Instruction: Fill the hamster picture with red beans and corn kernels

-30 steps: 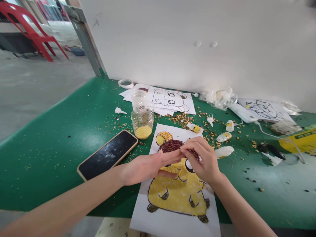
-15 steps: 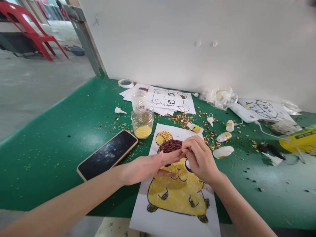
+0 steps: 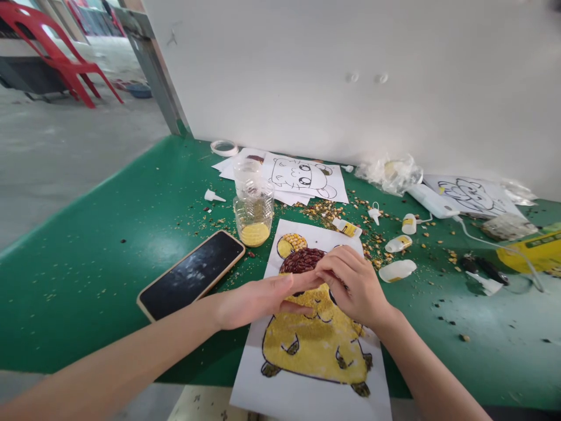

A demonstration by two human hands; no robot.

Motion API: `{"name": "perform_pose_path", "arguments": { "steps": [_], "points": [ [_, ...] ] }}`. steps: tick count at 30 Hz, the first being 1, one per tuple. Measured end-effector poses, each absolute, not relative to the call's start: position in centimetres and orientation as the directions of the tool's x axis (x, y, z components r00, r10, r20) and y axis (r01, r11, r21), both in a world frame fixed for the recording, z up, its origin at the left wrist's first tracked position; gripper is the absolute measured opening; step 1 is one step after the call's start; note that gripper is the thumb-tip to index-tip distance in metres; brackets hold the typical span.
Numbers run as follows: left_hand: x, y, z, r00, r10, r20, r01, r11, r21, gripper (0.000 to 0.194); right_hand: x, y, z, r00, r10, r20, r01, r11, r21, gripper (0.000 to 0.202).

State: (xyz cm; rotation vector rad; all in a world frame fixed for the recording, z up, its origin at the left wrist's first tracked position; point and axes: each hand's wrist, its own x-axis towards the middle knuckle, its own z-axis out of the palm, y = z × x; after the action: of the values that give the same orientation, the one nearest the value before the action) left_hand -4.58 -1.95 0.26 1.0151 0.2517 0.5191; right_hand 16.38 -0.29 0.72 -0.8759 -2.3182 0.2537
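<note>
A sheet with a hamster picture (image 3: 307,351) lies at the table's front edge, its body covered in yellow grains and its head top in dark red beans (image 3: 302,260). My left hand (image 3: 267,298) hovers over the picture with its fingers stretched out and holds nothing that I can make out. The fingertips of my right hand (image 3: 353,283) are pinched together against the left fingertips; whatever they hold, if anything, is too small to name. Clear plastic cups (image 3: 254,204), one with yellow grains in it, stand behind and left of the picture.
A phone (image 3: 193,275) lies left of the picture. Glue bottles (image 3: 398,270) and scattered seeds (image 3: 324,211) are to the right and behind. Further back are drawn sheets (image 3: 302,175), a tape roll (image 3: 224,148), a plastic bag (image 3: 390,174) and a white wall (image 3: 328,76). A yellow packet (image 3: 530,250) lies far right.
My right hand's pinched fingers have shifted slightly left along the left fingertips. The left hand has stayed nearly in place, and the picture has not moved.
</note>
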Motion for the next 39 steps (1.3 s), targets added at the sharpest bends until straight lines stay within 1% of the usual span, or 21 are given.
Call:
{"name": "perform_pose_path", "arguments": {
  "steps": [4, 7, 10, 15, 19, 23, 28, 33, 39],
  "points": [
    [-4.49, -1.9, 0.42, 0.861, 0.508, 0.0, -0.238, 0.403, 0.884, 0.044, 16.2, -0.18, 0.66, -0.622, 0.642, 0.448, 0.559, 0.765, -0.32, 0.018],
    [-4.51, -1.77, 0.34, 0.863, 0.505, 0.005, -0.25, 0.418, 0.873, 0.046, 16.02, -0.14, 0.69, -0.615, 0.648, 0.449, 0.576, 0.758, -0.306, 0.018],
    [-4.61, -1.67, 0.59, 0.857, 0.515, 0.028, -0.275, 0.41, 0.87, 0.046, 16.0, -0.16, 0.82, -0.584, 0.652, 0.483, 0.575, 0.752, -0.321, 0.018],
    [-4.67, -1.71, 1.26, 0.856, 0.517, -0.004, -0.235, 0.396, 0.888, 0.048, 16.19, -0.25, 1.06, -0.529, 0.655, 0.54, 0.539, 0.751, -0.382, 0.017],
    [-4.68, -1.73, 0.69, 0.85, 0.527, 0.004, -0.262, 0.417, 0.87, 0.045, 16.43, -0.37, 1.12, -0.498, 0.642, 0.583, 0.498, 0.762, -0.414, 0.015],
    [-4.76, -1.7, 0.41, 0.851, 0.526, 0.016, -0.27, 0.41, 0.871, 0.046, 16.65, -0.36, 0.9, -0.487, 0.619, 0.616, 0.466, 0.781, -0.416, 0.015],
    [-4.73, -1.74, 1.2, 0.861, 0.509, 0.003, -0.238, 0.396, 0.887, 0.046, 16.39, -0.26, 0.53, -0.537, 0.604, 0.589, 0.466, 0.794, -0.39, 0.016],
    [-4.64, -1.84, 1.16, 0.855, 0.518, 0.022, -0.257, 0.387, 0.886, 0.047, 15.96, -0.39, 0.38, -0.563, 0.602, 0.566, 0.506, 0.793, -0.34, 0.017],
    [-4.61, -1.88, 1.27, 0.863, 0.506, 0.002, -0.233, 0.395, 0.889, 0.048, 15.97, -0.51, 0.51, -0.569, 0.633, 0.525, 0.496, 0.773, -0.396, 0.016]
  ]
}}
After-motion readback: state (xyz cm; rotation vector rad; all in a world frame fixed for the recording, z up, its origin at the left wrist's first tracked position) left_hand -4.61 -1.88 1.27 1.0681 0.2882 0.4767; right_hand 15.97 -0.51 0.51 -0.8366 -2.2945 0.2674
